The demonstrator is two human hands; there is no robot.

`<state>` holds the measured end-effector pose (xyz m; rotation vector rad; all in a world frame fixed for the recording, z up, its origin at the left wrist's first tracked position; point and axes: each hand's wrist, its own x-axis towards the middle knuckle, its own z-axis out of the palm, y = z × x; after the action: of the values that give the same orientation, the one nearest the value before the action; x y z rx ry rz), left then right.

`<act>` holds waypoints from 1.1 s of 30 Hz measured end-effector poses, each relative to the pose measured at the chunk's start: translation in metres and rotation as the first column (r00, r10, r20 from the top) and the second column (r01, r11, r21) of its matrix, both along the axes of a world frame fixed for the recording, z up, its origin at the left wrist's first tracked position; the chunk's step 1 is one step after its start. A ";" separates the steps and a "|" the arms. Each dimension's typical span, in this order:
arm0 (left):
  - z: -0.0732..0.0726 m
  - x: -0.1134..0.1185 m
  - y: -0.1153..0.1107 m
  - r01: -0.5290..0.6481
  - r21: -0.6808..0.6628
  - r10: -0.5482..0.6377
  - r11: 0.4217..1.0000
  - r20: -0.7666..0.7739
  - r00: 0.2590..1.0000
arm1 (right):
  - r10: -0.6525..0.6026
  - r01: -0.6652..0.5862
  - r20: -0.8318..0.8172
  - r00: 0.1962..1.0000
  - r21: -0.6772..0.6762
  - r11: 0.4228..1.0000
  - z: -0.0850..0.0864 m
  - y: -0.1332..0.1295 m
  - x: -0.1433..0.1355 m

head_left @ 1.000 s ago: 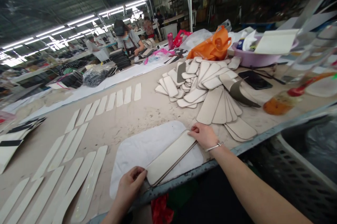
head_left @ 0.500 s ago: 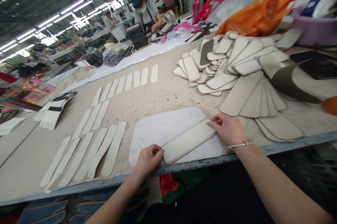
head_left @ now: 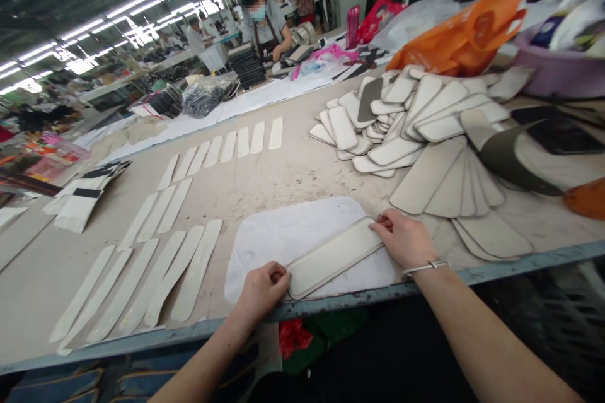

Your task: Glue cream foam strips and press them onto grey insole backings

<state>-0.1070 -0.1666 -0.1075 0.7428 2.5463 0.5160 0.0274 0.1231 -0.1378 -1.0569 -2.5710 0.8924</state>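
A long off-white panel [head_left: 334,258] with rounded corners and a dark edge lies slantwise over a white sheet [head_left: 265,233] at the table's front edge. My left hand [head_left: 265,286] pinches the panel's near left end between thumb and fingers. At its far right end, my right hand [head_left: 401,236], with a bracelet on the wrist, grips the corner the same way. To the right of my right hand spreads a fan of similar panels [head_left: 425,182]. Thin cream strips [head_left: 163,280] lie in rows left of the white sheet.
A heap of pale panels [head_left: 392,119] covers the right side. Behind it are an orange plastic bag [head_left: 463,31] and a purple basin [head_left: 558,69]. White pieces with black bands [head_left: 89,192] lie at far left. Across the table a person [head_left: 265,21] works beside a dark stack [head_left: 246,65].
The camera view has shifted slightly. Both hands keep their hold on the panel, which lies in nearly the same place on the white sheet.
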 end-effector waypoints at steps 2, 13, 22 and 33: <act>-0.001 -0.001 0.000 0.009 -0.006 -0.009 1.000 -0.013 1.000 | 0.005 -0.004 0.005 1.000 -0.002 1.000 0.001 0.000 0.000; 0.005 0.002 0.005 0.057 -0.085 -0.061 0.995 -0.050 0.997 | 0.006 -0.014 0.119 0.993 0.061 0.998 0.011 -0.005 -0.005; 0.001 0.001 0.004 0.050 -0.091 -0.056 0.995 -0.068 0.996 | -0.008 0.000 0.132 0.991 0.059 0.998 0.010 -0.004 -0.004; 0.009 -0.003 -0.005 0.030 -0.131 -0.053 0.991 -0.169 0.984 | -0.004 -0.004 0.113 0.994 0.073 0.997 0.001 -0.001 -0.003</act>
<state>-0.1101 -0.1715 -0.0986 0.8234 2.6863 0.2814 0.0241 0.1218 -0.1373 -1.1171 -2.6727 0.7532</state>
